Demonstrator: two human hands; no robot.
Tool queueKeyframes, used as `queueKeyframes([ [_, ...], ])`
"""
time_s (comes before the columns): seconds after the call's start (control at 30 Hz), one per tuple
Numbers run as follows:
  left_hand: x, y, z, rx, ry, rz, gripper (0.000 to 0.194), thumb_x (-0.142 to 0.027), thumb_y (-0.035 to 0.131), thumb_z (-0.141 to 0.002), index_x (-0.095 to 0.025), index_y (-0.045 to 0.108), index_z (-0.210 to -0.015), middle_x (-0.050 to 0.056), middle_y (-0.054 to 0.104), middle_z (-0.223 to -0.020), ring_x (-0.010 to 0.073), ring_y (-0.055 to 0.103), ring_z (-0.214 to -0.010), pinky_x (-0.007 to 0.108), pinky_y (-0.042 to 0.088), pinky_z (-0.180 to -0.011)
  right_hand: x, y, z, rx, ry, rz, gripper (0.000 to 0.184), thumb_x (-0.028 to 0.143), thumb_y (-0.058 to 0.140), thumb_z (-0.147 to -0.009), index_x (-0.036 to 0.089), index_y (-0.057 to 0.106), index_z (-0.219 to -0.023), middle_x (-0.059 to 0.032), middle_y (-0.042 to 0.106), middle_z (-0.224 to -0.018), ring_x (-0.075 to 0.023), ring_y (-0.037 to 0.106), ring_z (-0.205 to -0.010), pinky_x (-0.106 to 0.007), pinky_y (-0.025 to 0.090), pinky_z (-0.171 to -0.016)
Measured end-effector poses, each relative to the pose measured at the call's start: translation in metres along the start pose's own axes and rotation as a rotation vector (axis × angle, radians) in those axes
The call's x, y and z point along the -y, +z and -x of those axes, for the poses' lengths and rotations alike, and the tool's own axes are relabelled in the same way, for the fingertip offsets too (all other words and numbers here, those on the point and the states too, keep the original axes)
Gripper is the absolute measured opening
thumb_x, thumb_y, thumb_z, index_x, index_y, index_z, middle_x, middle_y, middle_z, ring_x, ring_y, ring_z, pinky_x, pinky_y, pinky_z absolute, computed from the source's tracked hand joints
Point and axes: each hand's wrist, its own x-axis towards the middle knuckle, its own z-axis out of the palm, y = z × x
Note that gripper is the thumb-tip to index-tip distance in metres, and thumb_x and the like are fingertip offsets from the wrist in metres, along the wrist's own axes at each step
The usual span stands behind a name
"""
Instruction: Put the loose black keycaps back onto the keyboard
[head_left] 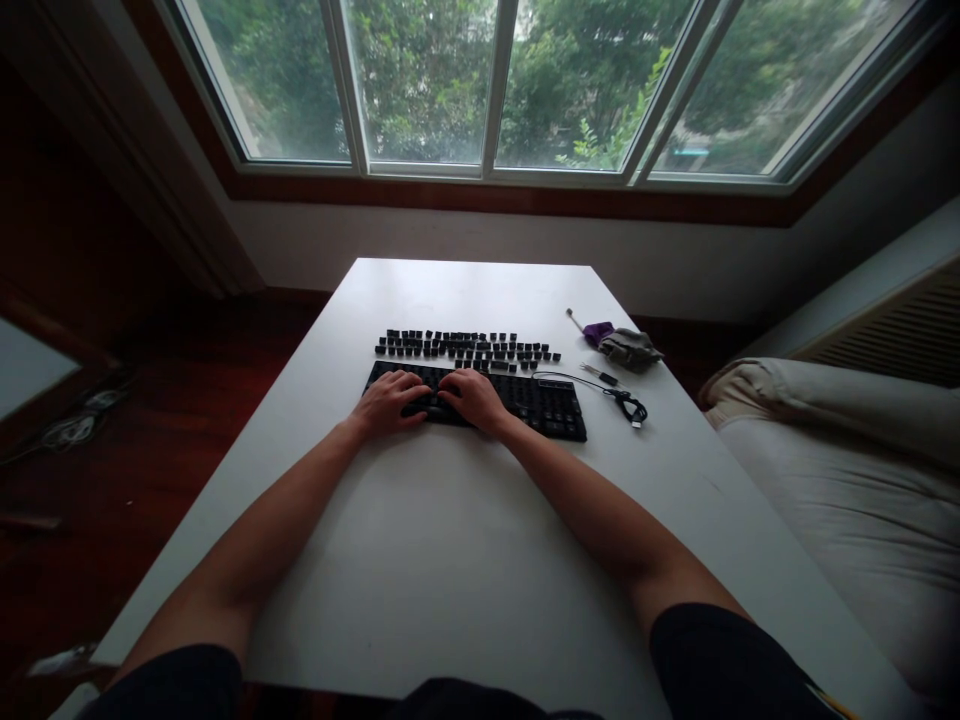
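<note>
A black computer keyboard [551, 405] lies on the white table. My left hand [386, 403] rests on its left part, palm down, fingers apart over the keys. Near the keyboard's middle, my right hand [476, 397] also lies palm down with its fingers bent slightly over the keys. Both hands appear to hold nothing. Several loose black keycaps [465, 348] are laid out in rows just behind the keyboard. The keys under my palms and fingers are hidden. The keyboard's bundled cable [630, 405] with its plug lies to the right.
A white table [435, 560] is below my arms. Right of the keycaps are a grey cloth [630, 347], a purple cloth [598, 332], a thin brush-like stick [574, 319] and a small dark-handled tool [607, 379]. A sofa [832, 480] stands on the right, windows ahead.
</note>
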Motion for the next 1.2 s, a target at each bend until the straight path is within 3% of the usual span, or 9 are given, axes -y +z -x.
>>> queueKeyframes([
  [0.3,0.001,0.002,0.001,0.002,-0.009,0.050,0.033,-0.043,0.066,-0.088,-0.022,0.064,-0.114,0.010,0.064,-0.121,0.0280,0.059,-0.111,0.044,0.046,-0.096,-0.003,-0.001,0.003,0.019,-0.035,-0.019,0.017,0.021,0.071,-0.089,0.023,0.075,-0.105,-0.0054,0.070,-0.102,-0.0204,0.061,-0.100,-0.032,0.046,-0.091],
  [0.77,0.001,0.005,0.003,-0.028,0.018,0.058,0.036,-0.049,0.062,-0.093,-0.022,0.064,-0.117,0.010,0.066,-0.120,0.0277,0.060,-0.110,0.044,0.047,-0.096,-0.012,-0.001,-0.011,0.048,0.202,-0.207,0.015,0.028,0.068,-0.091,0.024,0.079,-0.099,-0.0022,0.075,-0.099,-0.0183,0.068,-0.093,-0.027,0.050,-0.086],
  [1.2,-0.001,0.004,0.002,-0.025,0.014,0.042,0.038,-0.049,0.062,-0.093,-0.022,0.063,-0.119,0.010,0.064,-0.122,0.0278,0.059,-0.110,0.044,0.046,-0.094,-0.008,-0.001,-0.011,0.084,0.131,-0.130,0.013,0.025,0.069,-0.089,0.023,0.080,-0.095,-0.0029,0.075,-0.097,-0.0180,0.067,-0.091,-0.027,0.048,-0.087],
])
